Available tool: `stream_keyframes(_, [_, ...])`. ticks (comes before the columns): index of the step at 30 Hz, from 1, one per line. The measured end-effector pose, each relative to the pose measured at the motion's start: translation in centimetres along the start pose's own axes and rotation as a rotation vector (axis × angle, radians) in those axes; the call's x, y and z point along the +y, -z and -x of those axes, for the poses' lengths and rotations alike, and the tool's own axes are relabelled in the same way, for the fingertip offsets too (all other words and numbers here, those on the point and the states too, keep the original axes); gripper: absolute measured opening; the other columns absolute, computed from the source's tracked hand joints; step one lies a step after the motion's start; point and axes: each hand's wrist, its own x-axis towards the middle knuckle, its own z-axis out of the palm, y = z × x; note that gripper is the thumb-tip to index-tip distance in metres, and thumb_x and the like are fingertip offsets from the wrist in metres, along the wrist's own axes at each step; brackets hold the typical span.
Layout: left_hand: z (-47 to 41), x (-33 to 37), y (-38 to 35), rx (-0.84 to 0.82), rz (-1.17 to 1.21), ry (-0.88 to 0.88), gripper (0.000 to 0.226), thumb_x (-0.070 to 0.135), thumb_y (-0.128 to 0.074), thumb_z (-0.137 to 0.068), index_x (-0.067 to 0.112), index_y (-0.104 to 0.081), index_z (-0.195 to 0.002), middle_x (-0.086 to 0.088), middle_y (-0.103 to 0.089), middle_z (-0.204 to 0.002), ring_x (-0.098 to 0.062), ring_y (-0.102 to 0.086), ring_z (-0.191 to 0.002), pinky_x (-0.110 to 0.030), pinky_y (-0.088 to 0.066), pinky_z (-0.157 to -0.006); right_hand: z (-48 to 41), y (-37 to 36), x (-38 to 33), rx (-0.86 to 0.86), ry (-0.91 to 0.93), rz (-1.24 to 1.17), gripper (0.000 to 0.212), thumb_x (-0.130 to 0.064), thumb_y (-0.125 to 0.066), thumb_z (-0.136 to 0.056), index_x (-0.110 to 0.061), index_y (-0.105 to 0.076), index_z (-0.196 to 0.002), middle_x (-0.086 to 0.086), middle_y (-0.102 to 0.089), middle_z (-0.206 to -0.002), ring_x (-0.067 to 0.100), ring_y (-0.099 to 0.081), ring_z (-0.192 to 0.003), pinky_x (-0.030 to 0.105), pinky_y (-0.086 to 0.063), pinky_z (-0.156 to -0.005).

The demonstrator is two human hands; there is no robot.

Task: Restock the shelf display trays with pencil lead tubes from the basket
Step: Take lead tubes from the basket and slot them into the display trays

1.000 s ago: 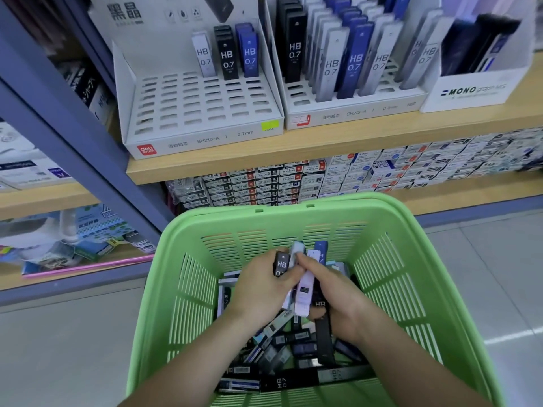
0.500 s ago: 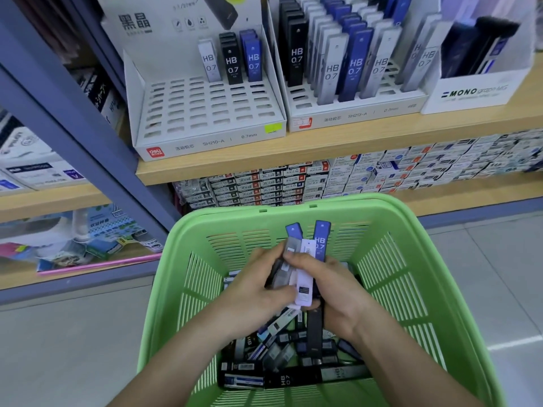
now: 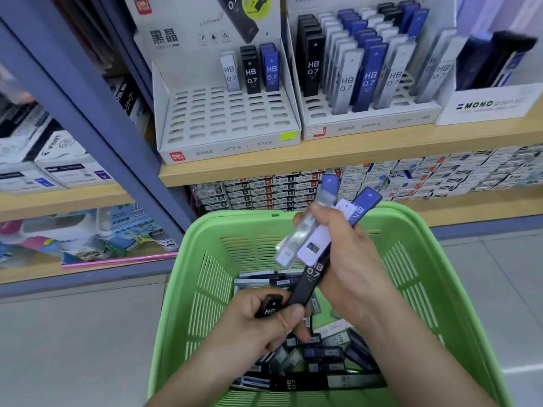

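Observation:
A green basket (image 3: 417, 259) in front of me holds a pile of loose lead tubes (image 3: 320, 356). My right hand (image 3: 349, 265) grips a bunch of several tubes (image 3: 317, 242), white, clear, blue and black, raised above the basket. Lower down, my left hand (image 3: 258, 327) holds a short black HB tube (image 3: 269, 305) over the pile. On the shelf stands the left display tray (image 3: 226, 118), mostly bare slots with three rows of tubes at the back. The right display tray (image 3: 367, 113) beside it is much fuller.
A white MONO box (image 3: 487, 104) stands at the right end of the wooden shelf (image 3: 323, 163). Stacked small boxes (image 3: 352, 186) fill the shelf below. A blue upright (image 3: 88, 118) divides off the left shelving with other stationery. Grey floor lies on both sides of the basket.
My right hand has lifted the bunch of tubes up out of the basket toward the shelf. My left hand has let go of the bunch and now holds one black tube lower down.

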Motion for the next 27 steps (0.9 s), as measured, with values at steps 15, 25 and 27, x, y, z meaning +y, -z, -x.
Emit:
stream_keyframes(15, [0.2,5.2,2.3,0.187,-0.119,-0.269,0.016,0.038,-0.055,-0.091,0.024,-0.055,-0.098,-0.008,-0.066,-0.071,-0.015,-0.037,-0.043,-0.022,-0.032,-0.044,0.5,-0.4,-2.3,-0.308,0.144,0.328,0.011,-0.022,-0.075,-0.073,-0.02,-0.065,-0.075,0.004,-0.053,-0.058,0.02,-0.051,-0.056,0.035,-0.048,-0.06])
stream_keyframes(25, [-3.1,13.4,0.6,0.391,-0.206,-0.473,0.029,0.062,-0.048,-0.079,0.034,-0.054,-0.086,0.012,-0.052,-0.054,-0.002,-0.043,-0.047,-0.014,-0.032,-0.047,-0.2,-2.3,-9.3,-0.351,0.346,0.377,0.028,-0.004,-0.077,-0.074,-0.004,-0.071,-0.101,0.018,-0.075,-0.096,0.032,-0.071,-0.086,0.043,-0.057,-0.08])
stream_keyframes(27, [-3.8,15.7,0.5,0.393,-0.281,-0.534,0.034,0.061,-0.049,-0.078,0.028,-0.056,-0.084,0.014,-0.051,-0.053,-0.001,-0.044,-0.052,-0.016,-0.037,-0.052,-0.3,-2.6,-11.1,-0.381,0.352,0.519,0.03,-0.004,-0.08,-0.074,-0.01,-0.072,-0.102,0.014,-0.075,-0.099,0.024,-0.072,-0.091,0.033,-0.058,-0.081])
